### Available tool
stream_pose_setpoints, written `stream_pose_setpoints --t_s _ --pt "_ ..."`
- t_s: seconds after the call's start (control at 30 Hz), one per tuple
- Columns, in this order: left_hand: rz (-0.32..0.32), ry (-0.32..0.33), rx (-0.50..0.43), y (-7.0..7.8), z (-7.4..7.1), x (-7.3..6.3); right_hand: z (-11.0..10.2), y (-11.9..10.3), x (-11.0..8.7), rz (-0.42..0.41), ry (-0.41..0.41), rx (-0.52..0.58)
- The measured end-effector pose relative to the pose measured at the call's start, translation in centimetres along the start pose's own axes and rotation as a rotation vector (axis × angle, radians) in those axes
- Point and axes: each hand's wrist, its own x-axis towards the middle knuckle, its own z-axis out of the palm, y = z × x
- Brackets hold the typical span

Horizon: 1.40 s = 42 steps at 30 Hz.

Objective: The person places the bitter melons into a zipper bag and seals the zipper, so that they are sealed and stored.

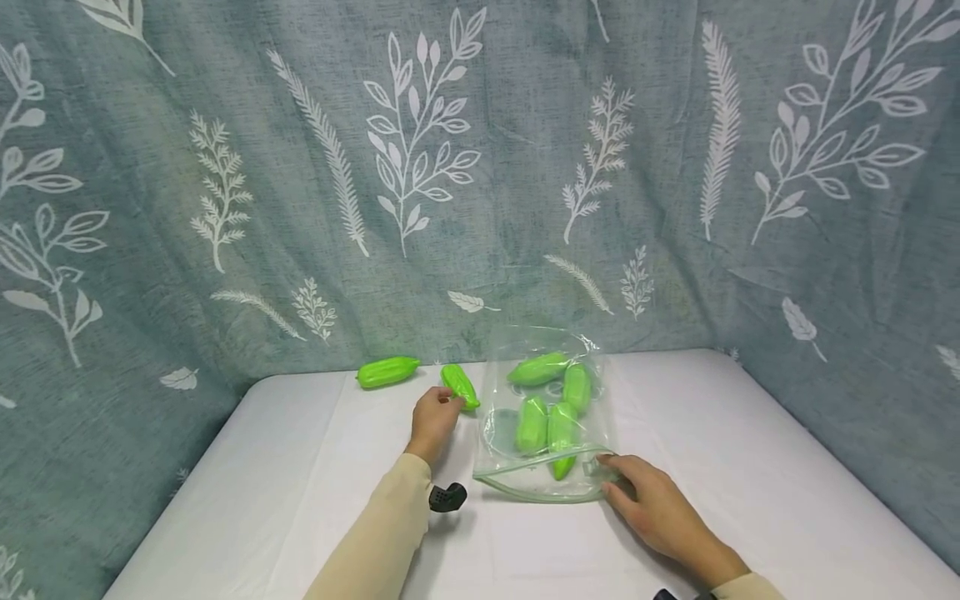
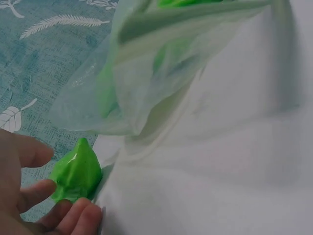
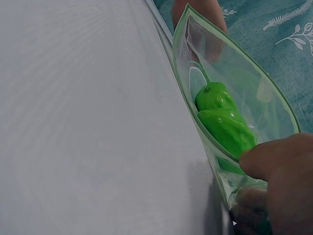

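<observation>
My left hand (image 1: 435, 423) reaches to a bright green, glossy, ribbed toy vegetable (image 1: 460, 386) with a pointed end. In the left wrist view, thumb and fingers stand spread around that vegetable (image 2: 77, 171), fingertips right at its surface. A clear zip bag (image 1: 501, 454) with a green rim lies on the table, its mouth gaping toward me. Several more green toy vegetables (image 1: 533, 425) are inside, one with its tip at the mouth. My right hand (image 1: 651, 500) pinches the right corner of the bag's mouth; the right wrist view shows the thumb over the rim (image 3: 274, 83).
Another green toy vegetable (image 1: 387, 372) lies at the table's back edge, left of the left hand. A white cloth covers the table (image 1: 300, 475). Behind and beside it hangs a blue-green curtain (image 1: 510, 217) with white leaf prints.
</observation>
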Motion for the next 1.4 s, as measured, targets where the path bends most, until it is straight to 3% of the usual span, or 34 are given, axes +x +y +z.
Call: stream_pose_setpoints --t_s 0.1,0.27,0.73,1.07,1.4 --pt "-0.019 -0.034 0.012 -0.1 -0.1 0.4 0.0 -0.1 0.1 -0.002 -0.003 -0.007" --pt "-0.094 -0.09 -0.06 -0.3 -0.3 1.4 0.0 -0.1 0.2 -0.004 -0.005 -0.014" --pt "-0.154 -0.083 -0.077 0.1 0.2 2.2 0.0 0.3 0.2 -0.01 0.001 -0.013" --pt "-0.175 -0.1 -0.028 0.1 0.3 2.7 0.2 0.2 0.2 -0.01 -0.003 -0.006" --pt "-0.136 -0.08 0.037 0.1 0.8 3.0 0.2 -0.1 0.2 0.003 -0.004 -0.001"
